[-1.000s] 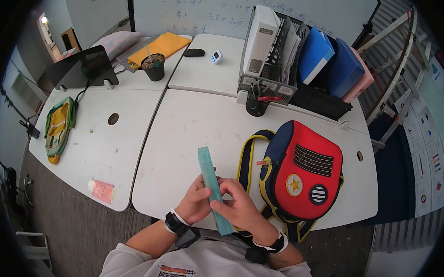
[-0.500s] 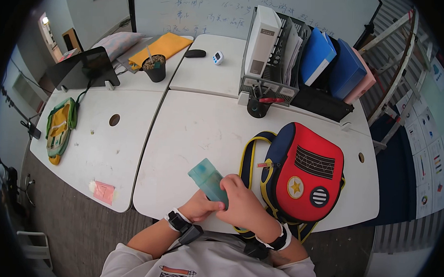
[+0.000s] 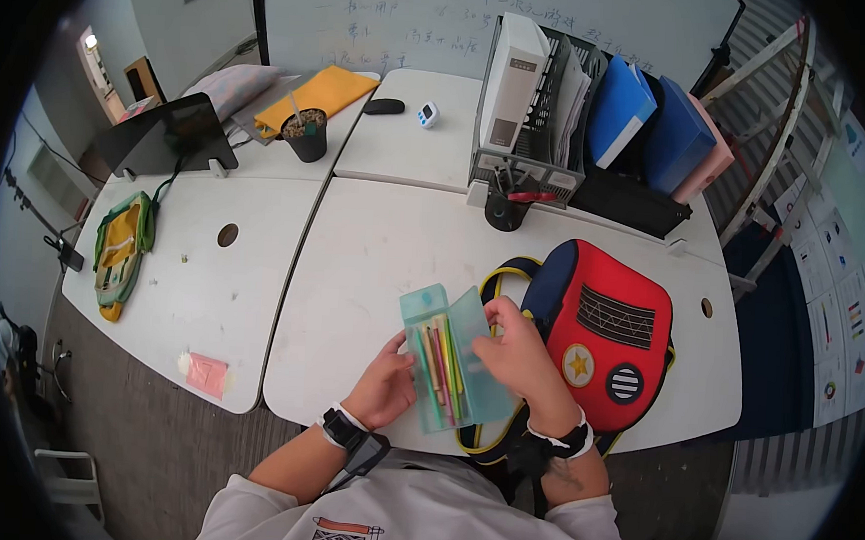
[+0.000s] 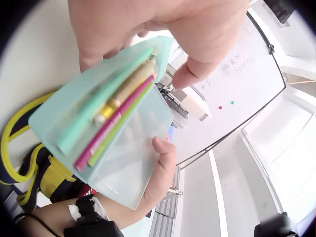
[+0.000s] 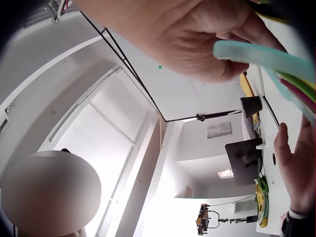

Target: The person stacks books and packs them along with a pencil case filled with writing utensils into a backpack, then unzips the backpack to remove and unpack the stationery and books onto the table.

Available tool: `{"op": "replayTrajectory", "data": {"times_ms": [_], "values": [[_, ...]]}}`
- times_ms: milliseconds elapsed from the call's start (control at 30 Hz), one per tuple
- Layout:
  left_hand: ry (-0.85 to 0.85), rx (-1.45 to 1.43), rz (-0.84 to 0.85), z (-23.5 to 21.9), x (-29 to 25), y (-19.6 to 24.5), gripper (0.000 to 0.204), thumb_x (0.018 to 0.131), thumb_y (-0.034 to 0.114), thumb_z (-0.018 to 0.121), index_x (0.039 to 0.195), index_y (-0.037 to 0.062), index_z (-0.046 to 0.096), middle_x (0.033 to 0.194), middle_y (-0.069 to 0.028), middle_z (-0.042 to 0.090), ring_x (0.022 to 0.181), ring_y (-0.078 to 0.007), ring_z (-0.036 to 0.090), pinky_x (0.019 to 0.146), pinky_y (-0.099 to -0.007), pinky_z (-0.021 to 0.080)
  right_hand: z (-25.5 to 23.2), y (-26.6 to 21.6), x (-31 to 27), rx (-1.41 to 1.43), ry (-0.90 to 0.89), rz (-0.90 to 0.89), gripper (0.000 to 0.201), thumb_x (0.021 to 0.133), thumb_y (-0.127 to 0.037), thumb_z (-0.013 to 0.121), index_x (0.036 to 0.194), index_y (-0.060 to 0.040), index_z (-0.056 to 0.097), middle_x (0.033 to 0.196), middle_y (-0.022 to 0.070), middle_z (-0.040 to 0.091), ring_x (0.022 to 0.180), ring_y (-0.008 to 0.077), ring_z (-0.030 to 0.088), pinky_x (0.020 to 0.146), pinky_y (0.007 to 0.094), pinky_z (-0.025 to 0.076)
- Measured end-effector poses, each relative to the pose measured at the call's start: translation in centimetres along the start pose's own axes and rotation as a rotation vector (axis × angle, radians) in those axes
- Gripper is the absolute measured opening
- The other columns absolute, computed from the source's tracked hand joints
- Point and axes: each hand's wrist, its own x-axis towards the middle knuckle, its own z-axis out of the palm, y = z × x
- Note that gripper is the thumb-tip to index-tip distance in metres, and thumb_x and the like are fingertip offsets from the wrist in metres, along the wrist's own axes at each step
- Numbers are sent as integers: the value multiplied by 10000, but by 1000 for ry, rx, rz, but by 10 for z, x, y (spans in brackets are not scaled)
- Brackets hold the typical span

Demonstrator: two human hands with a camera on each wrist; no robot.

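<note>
A translucent teal pencil case (image 3: 429, 419) is open in front of my body, its lid (image 3: 488, 393) swung out to the right. Several pencils (image 4: 106, 126) lie lengthwise inside, among them mint, wood-toned, maroon and lime ones. My left hand (image 3: 386, 389) holds the case from its left side, with fingers passing behind it; in the left wrist view the thumb (image 4: 190, 74) stands off the case. On the other side my right hand (image 3: 523, 356) pinches the lid's edge, the thumb (image 4: 162, 145) on its inner face.
A red and navy backpack (image 3: 618, 326) lies just right of my right hand, its strap (image 3: 490, 287) reaching behind the case. Farther back stand a pen cup (image 3: 506, 210), a file rack (image 3: 553, 169) and a potted plant (image 3: 308, 141). A green-yellow bag (image 3: 122, 256) lies far left.
The pencil case was closed and held in both hands, then turned over to its broad face. Now it is open, with the pencils showing. My right hand has moved right with the lid.
</note>
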Motion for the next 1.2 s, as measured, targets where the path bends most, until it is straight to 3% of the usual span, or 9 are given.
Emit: {"op": "replayTrajectory", "data": {"times_ms": [67, 400, 467, 567, 700, 767, 900, 1100, 1200], "values": [[150, 75, 50, -3, 3, -5, 749, 895, 82, 621, 1532, 134, 231, 1371, -99, 505, 1250, -247, 523, 1059, -454, 438, 6, -3, -1, -63, -3, -49, 362, 798, 6, 616, 1132, 10, 478, 1053, 98, 583, 703, 113, 643, 550, 259, 476], [-5, 224, -7, 0, 8, -16, 709, 936, 103, 654, 1531, 135, 268, 1388, -81, 506, 1268, -213, 526, 1053, -422, 464, 20, -41, -19, 24, -38, -59, 383, 822, -42, 685, 1140, 13, 479, 1086, 123, 580, 872, 188, 720, 614, 272, 560], [6, 224, -4, 4, 10, -14, 710, 971, 21, 575, 1558, 134, 190, 1327, -60, 531, 1123, -170, 595, 928, -369, 536, 20, -37, -20, 41, -36, -82, 399, 814, -46, 697, 1140, 19, 477, 1083, 124, 581, 888, 192, 722, 606, 266, 558], [37, 263, -71, -7, 15, -16, 761, 906, 99, 701, 1527, 128, 262, 1385, -74, 504, 1253, -205, 539, 1021, -382, 494, 19, -36, -21, 86, -33, -47, 406, 802, -65, 719, 1126, 9, 487, 1068, 112, 585, 899, 196, 716, 623, 273, 559], [-56, 443, -46, -8, 20, -19, 738, 908, 105, 687, 1514, 120, 267, 1385, -82, 501, 1248, -190, 540, 995, -363, 507, 26, -30, -23, -5, -69, -83, 398, 798, -96, 735, 1105, -6, 499, 1058, 100, 588, 916, 202, 710, 650, 285, 559], [0, 513, 24, 0, 19, -21, 736, 895, -31, 626, 1511, 89, 242, 1368, -140, 504, 1181, -205, 584, 955, -374, 533, 33, -28, -25, -100, -91, -116, 383, 803, -119, 741, 1088, -18, 505, 1051, 90, 584, 921, 202, 704, 666, 292, 556], [31, 468, 35, -2, 22, -23, 676, 898, -31, 623, 1471, 65, 277, 1355, -136, 519, 1149, -211, 604, 927, -369, 550, 35, -25, -21, -92, -88, -153, 382, 814, -130, 735, 1098, -23, 502, 1048, 87, 582, 912, 195, 705, 663, 289, 554], [142, 477, 16, -14, 27, -20, 572, 908, -9, 630, 1413, 30, 365, 1179, -101, 611, 1011, -156, 642, 833, -307, 563, 25, -22, -15, 53, -39, -109, 362, 812, -59, 710, 1100, -27, 494, 1059, 74, 571, 916, 170, 705, 636, 261, 538], [206, 720, -53, -24, 26, -14, 429, 931, 47, 625, 1326, 44, 459, 1011, -50, 625, 846, -118, 641, 700, -266, 554, 18, -18, -12, 14, 28, -119, 357, 800, -21, 696, 1094, -25, 494, 1059, 75, 568, 900, 159, 705, 615, 250, 526]]}}
